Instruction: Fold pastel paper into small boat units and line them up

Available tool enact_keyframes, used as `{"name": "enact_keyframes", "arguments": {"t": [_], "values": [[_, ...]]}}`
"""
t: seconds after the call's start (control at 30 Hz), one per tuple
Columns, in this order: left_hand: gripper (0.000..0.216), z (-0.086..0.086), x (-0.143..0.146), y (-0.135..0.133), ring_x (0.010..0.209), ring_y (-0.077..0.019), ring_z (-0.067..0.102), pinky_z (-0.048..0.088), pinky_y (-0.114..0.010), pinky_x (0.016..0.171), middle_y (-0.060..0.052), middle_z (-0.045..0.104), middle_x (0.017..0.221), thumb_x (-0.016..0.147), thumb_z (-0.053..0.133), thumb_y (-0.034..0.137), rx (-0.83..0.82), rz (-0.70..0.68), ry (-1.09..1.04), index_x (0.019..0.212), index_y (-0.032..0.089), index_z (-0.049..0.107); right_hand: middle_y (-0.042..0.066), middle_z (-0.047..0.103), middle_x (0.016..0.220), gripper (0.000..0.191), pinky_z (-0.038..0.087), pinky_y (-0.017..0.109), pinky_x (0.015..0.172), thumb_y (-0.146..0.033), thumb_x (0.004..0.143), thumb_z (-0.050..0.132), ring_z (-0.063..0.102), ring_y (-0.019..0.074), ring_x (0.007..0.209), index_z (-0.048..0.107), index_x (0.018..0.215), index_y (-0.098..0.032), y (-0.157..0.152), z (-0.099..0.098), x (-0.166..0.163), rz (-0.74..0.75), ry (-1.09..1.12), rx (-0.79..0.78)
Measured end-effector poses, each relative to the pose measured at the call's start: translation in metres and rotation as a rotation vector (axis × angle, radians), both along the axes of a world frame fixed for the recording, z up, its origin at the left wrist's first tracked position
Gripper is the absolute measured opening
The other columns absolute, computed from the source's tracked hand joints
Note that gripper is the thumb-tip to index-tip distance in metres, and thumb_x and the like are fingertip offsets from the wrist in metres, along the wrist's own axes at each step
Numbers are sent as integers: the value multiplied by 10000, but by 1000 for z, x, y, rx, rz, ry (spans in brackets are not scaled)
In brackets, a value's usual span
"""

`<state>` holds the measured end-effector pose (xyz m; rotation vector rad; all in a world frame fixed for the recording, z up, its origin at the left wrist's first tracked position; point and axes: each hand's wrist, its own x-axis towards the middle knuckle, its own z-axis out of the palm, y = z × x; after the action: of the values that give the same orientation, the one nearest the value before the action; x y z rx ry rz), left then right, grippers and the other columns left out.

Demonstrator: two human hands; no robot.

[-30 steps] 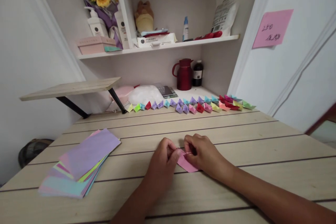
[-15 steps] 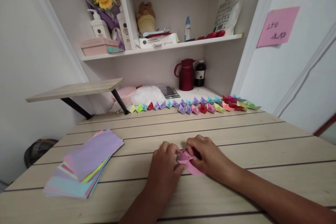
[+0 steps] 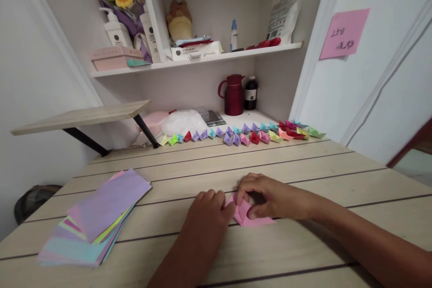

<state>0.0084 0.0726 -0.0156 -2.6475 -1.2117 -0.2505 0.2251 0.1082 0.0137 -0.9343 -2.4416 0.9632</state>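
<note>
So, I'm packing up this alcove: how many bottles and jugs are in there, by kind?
Large white bottles: 2
Small blue-topped bottle: 1
Dark bottle: 1
Red jug: 1
Total: 5

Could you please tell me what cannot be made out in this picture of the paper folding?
Head view:
- pink paper: its folds are partly hidden under the left hand and right hand.
- paper stack: lower sheets are covered by the lilac top sheet, so they cannot be counted.
- pink note: handwriting too small to read.
- dark object beside the table: cut off by the table edge.
</note>
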Motion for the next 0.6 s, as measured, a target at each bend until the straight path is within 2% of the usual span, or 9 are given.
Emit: {"name": "enact_keyframes", "arguments": {"t": [0.1, 0.2, 0.3, 0.47, 0.6], "values": [[162, 2, 1, -2, 782, -197, 492, 371, -334, 672, -23, 578, 845, 872, 567, 186, -1, -8, 16, 1010, 240, 632, 28, 630, 1000, 268, 438, 279, 784, -253, 744, 691, 560, 181, 913, 658, 1007, -211, 3, 3, 8, 13, 65, -189], [134, 7, 2, -5, 816, -195, 502, 389, -335, 705, -26, 584, 885, 877, 560, 204, -108, 43, -77, 970, 238, 651, 33, 635, 928, 232, 445, 273, 749, -321, 838, 596, 570, 165, 845, 636, 1015, -176, 6, 2, 14, -44, 133, -309], [149, 9, 2, -6, 879, -199, 508, 397, -341, 773, -26, 585, 943, 836, 628, 273, -237, 61, -220, 979, 241, 659, 27, 629, 863, 196, 430, 257, 698, -306, 854, 564, 548, 147, 773, 650, 956, -163, 8, 0, 17, -106, 103, -269], [356, 7, 2, -5, 920, -222, 506, 379, -371, 844, -16, 588, 960, 681, 772, 401, -348, 82, -377, 980, 247, 655, 6, 617, 789, 174, 413, 240, 627, -278, 771, 642, 539, 144, 709, 666, 918, -187, 5, 3, 17, -153, -27, -149], [296, 8, 8, -1, 889, -220, 518, 371, -380, 844, -16, 604, 924, 690, 765, 366, -383, 115, -425, 925, 228, 651, 14, 604, 839, 138, 413, 252, 638, -300, 702, 711, 555, 161, 742, 671, 786, -198, 4, 5, 19, -197, -172, -46]]}}
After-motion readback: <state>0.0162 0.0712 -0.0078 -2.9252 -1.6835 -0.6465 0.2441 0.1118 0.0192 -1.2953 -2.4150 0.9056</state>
